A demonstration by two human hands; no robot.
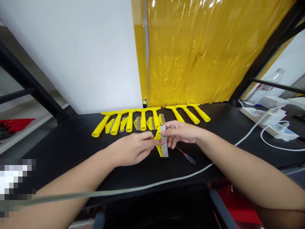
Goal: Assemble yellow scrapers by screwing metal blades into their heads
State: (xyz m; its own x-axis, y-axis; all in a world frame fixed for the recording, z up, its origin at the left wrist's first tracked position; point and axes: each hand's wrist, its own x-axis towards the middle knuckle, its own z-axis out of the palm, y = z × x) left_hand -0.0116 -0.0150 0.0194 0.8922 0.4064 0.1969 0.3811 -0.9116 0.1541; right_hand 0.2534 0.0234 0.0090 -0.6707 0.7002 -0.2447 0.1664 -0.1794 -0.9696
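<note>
Over the front middle of the black table, both hands hold a scraper head, a yellow plastic piece with a flat grey metal blade [165, 149]. My left hand [137, 148] is closed on its yellow side, index finger stretched across onto the blade. My right hand [182, 132] pinches the upper part of the blade, thumb on its face and fingers curled behind. A screwdriver [189, 158] with a clear, dark-tinted handle lies just below my right hand. Behind, yellow T-shaped scraper handles [143, 119] lie in a row, with several blade pieces [137, 123] between them.
A pale cable [152, 184] runs across the front of the table, passing over my left forearm. At the right are white power strips [269, 122] with plugged-in cords and a plastic bottle [264, 87]. A yellow plastic curtain [190, 57] and a white panel [95, 57] stand behind the table.
</note>
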